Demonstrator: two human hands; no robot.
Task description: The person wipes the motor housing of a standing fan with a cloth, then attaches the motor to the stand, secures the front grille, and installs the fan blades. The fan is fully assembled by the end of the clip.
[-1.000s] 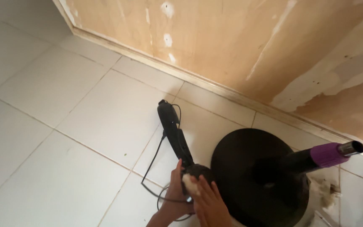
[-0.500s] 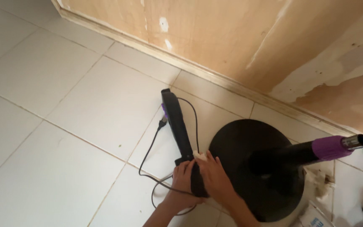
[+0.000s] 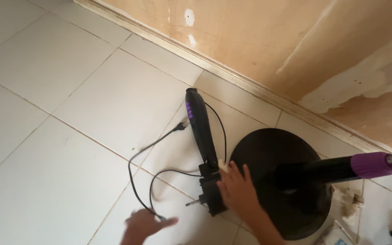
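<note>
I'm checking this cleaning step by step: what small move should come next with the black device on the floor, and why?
Probably wipe along the handle next: the right hand presses a pale cloth on the black device's body, while the left hand is at the loose cord, so the purple-buttoned handle lies bare.

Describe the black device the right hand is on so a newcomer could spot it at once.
Start at the round black stand base on the white tiled floor. Just left of it lies a long black hair dryer, under the right hand. Purple buttons and a trailing black cord set it apart.
</note>
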